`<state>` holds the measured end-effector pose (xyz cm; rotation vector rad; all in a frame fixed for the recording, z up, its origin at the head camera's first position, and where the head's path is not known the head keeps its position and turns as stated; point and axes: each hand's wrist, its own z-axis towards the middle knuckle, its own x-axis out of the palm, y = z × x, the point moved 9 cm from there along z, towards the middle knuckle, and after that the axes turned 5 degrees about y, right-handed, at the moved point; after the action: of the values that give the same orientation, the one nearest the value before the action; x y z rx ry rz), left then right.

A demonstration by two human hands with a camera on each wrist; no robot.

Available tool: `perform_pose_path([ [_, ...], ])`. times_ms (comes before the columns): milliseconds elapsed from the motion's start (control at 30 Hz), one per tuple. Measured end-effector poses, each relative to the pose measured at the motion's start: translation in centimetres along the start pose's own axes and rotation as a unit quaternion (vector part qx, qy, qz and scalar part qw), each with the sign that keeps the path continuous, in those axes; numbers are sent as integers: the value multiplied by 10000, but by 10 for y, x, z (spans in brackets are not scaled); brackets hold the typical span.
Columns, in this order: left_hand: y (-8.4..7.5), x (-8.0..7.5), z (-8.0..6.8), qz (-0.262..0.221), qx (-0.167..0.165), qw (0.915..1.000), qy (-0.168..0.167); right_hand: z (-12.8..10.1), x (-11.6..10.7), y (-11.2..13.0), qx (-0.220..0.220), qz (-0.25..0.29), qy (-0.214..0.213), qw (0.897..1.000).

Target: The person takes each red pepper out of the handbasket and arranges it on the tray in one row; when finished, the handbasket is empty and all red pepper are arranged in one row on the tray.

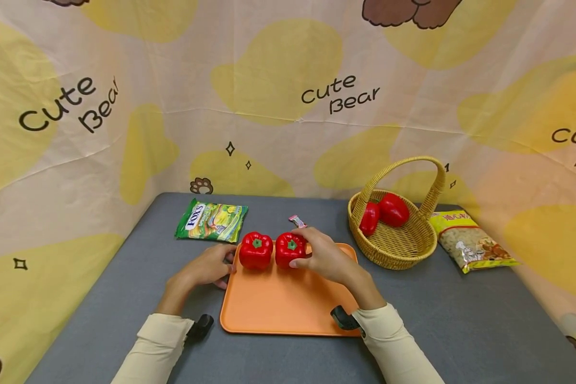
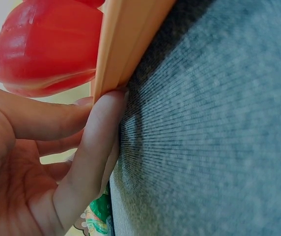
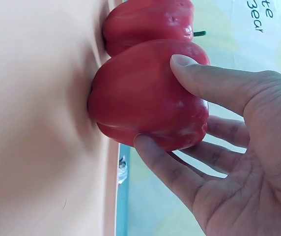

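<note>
I see my right hand [image 1: 324, 256] grasping a red pepper [image 1: 290, 249] that sits on the orange tray [image 1: 283, 304] at its far edge, about 12 o'clock on the tray; the fingers [image 3: 214, 83] and thumb curl round its side. A second pepper [image 1: 256, 250] stands just beside it at 9 o'clock, the two touching in the right wrist view. My left hand [image 1: 211, 266] rests on the grey bench [image 1: 461, 320] at the tray's left rim, fingers [image 2: 96, 147] straight and released, pressed against the rim. At 2 o'clock from the tray stands a wicker basket [image 1: 403, 248] holding two more peppers [image 1: 384, 213]. A green sweet bag [image 1: 211, 220] lies at 11 o'clock, and a yellow snack bag [image 1: 470, 241] is just right of the basket.
</note>
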<state>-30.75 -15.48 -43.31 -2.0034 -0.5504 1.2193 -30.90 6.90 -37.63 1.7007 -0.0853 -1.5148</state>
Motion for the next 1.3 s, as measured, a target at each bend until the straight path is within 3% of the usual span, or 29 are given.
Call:
perform_pose_path([
  [1300,1,1,0,-111,95,9999,27,-1,3,-3,43,138,11,9999],
])
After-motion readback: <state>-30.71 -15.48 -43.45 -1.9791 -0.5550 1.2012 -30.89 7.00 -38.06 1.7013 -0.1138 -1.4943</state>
